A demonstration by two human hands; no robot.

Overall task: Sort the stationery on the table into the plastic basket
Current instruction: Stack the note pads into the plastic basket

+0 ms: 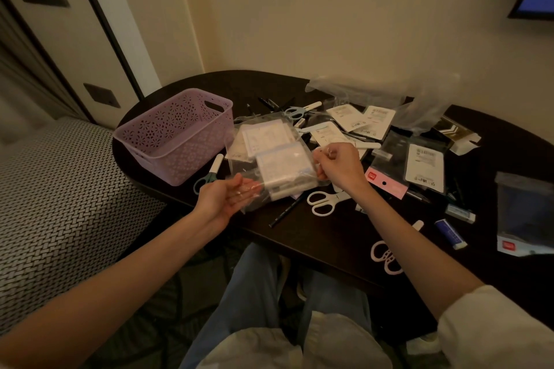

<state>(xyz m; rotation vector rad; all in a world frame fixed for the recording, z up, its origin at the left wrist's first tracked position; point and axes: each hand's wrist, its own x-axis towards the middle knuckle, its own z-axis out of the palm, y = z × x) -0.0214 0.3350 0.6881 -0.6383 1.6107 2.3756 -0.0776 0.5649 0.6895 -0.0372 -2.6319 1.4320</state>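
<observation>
Here, a clear plastic bag of white packets [275,159] hangs mid-frame between both hands, its long axis slanting. The right hand [338,166] pinches its right edge; the left hand [227,198] cups beneath, fingers relaxed, nearer the lilac plastic basket [177,135], just left.

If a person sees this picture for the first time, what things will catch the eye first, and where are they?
First, the clear plastic bag of white packets, held above the dark table between the left hand and the right hand. Next, the lilac plastic basket at the table's left end. To the right lies a clutter of packets and white scissors.
</observation>
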